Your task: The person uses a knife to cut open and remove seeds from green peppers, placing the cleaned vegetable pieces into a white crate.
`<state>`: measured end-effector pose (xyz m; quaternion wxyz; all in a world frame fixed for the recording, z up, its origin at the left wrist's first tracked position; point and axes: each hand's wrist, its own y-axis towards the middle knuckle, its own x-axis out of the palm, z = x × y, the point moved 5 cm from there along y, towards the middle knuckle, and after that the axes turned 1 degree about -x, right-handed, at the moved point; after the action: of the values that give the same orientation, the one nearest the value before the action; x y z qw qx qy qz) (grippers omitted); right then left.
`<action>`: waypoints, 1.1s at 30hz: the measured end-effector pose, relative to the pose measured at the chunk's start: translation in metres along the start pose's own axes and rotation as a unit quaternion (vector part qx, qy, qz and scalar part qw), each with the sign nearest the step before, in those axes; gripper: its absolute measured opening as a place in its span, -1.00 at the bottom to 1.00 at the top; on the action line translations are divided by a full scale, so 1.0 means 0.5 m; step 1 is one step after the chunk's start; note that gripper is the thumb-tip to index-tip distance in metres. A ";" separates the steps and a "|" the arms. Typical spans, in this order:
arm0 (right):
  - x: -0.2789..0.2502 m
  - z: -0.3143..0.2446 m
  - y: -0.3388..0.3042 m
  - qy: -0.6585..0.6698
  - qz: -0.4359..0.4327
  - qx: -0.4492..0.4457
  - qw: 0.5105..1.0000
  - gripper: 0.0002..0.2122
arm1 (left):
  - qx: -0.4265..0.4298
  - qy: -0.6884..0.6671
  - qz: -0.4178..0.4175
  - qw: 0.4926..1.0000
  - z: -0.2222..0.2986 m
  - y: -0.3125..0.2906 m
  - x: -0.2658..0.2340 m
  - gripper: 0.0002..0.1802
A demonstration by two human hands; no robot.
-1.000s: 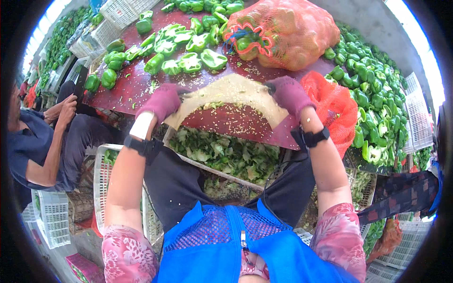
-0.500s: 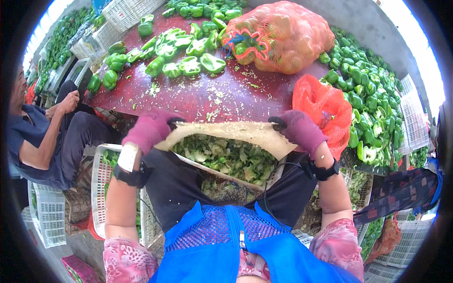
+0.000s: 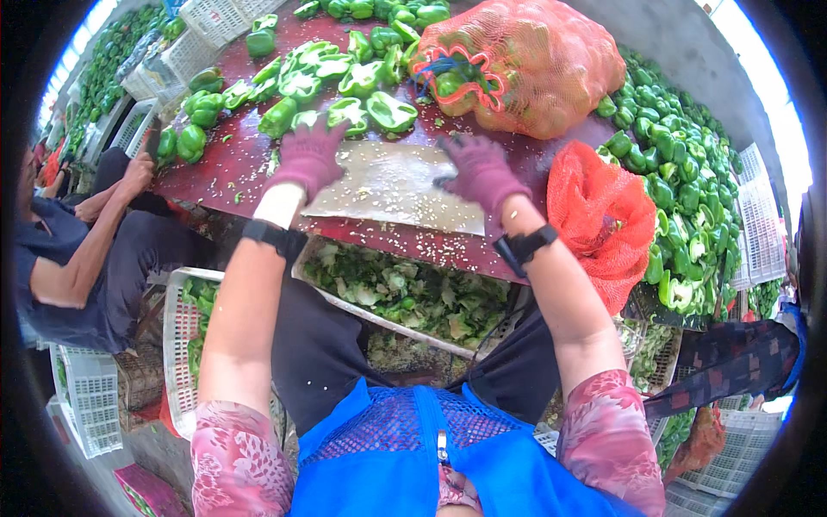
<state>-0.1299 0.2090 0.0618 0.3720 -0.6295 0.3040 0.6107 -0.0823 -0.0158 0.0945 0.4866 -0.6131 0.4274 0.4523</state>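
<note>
A thin beige sheet, sprinkled with pale seeds, lies on the dark red table in front of me. My left hand, in a purple glove, is at the sheet's left end with fingers spread. Its fingertips reach the halved green bell peppers. By the sheet's right end is my right hand, gloved alike, its fingers apart and dark at the tips. Whether either palm presses on the sheet I cannot tell. Below the table edge, a crate holds green pepper scraps.
A full orange mesh sack stands at the back right. Nearer lies a slack red mesh bag, beside a large heap of whole peppers. At left sits another person. A white crate stands by my left leg.
The sheet, held bent over the scrap crate by both hands, now lies flat on the table. Both hands have moved forward and their fingers have opened.
</note>
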 end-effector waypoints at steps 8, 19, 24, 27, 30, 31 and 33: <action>0.102 -0.042 -0.093 0.161 0.073 -0.041 0.983 -0.35 | 0.032 -0.151 0.115 0.981 0.048 0.086 0.161 -0.32; 0.145 0.034 -0.050 0.714 0.081 0.117 0.686 -0.49 | 0.013 -0.117 0.155 0.981 0.138 0.262 0.145 -0.55; 0.172 0.041 -0.060 0.890 0.023 0.200 0.410 -0.54 | 0.161 -0.039 0.177 0.970 0.222 0.131 0.109 -0.77; 0.187 0.026 -0.070 0.930 -0.040 0.190 0.314 -0.46 | 0.346 -0.014 0.248 0.905 0.310 -0.050 0.086 -0.79; 0.203 -0.007 -0.090 0.929 -0.015 0.164 0.330 -0.52 | 0.318 -0.206 0.241 0.893 0.263 -0.126 0.060 -0.47; 0.196 -0.009 -0.097 0.930 -0.016 0.163 0.328 -0.52 | 0.292 -0.389 0.260 0.834 0.230 -0.130 0.060 -0.46; 0.165 -0.012 -0.099 0.910 -0.021 0.092 0.404 -0.53 | 0.067 -0.610 0.261 0.745 0.156 -0.138 0.067 -0.50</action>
<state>-0.0796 0.2367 -0.0159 -0.0560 -0.7820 0.5042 -0.3621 -0.0189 0.0694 0.0675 0.5463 -0.0372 0.2123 0.8094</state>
